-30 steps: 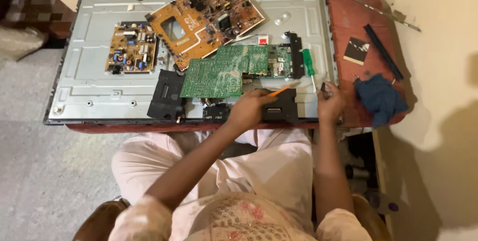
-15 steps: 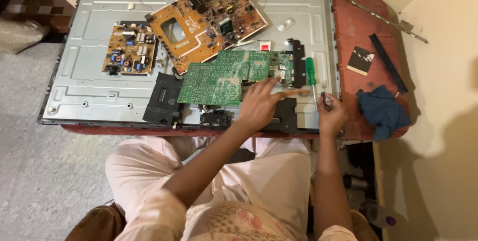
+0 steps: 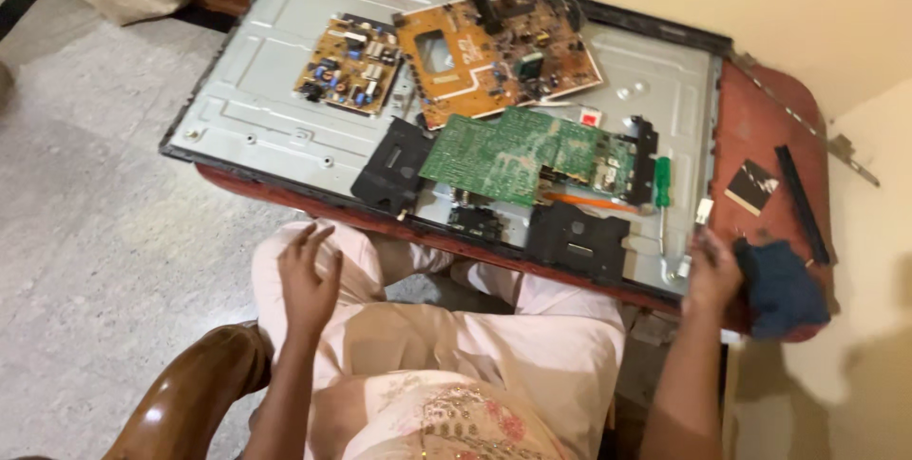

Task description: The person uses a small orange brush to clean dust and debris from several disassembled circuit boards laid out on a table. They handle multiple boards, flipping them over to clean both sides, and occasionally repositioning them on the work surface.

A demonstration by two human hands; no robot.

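Note:
A flat screen's metal back panel lies on a red table. On it sit a green circuit board, a large orange-brown board and a smaller board. A green-handled screwdriver and an orange tool lie beside the green board. My left hand hovers over my lap with fingers apart, holding nothing. My right hand rests at the panel's near right corner, next to a dark blue cloth; whether it grips anything is hidden.
A black strip and a small dark card lie on the table's right side. Black plastic covers sit at the panel's near edge. A brown chair arm is at lower left. A beige wall stands to the right.
My left hand has pulled back from the green board down to my lap. The orange tool now lies on the panel. The camera view has swung left and tilted.

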